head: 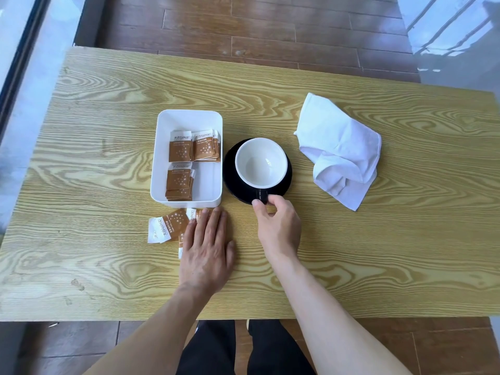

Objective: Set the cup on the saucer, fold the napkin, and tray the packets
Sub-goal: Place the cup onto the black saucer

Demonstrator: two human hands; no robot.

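**A:** What worries you here?

**B:** My right hand [278, 226] pinches the handle of the cup [261, 162], which sits mid-frame on the glossy black saucer [230, 174]. I judge a jerk on letting go could skate glazed ceramic across it.

**A:** And lower left?

**B:** My left hand [207, 250] lies flat, fingers straight, over loose paper packets [165, 228] below the white plastic tray [186, 158]. Thin and slick, they could fan out. The soft white napkin [341, 150], right of frame, lies crumpled, unfolded.
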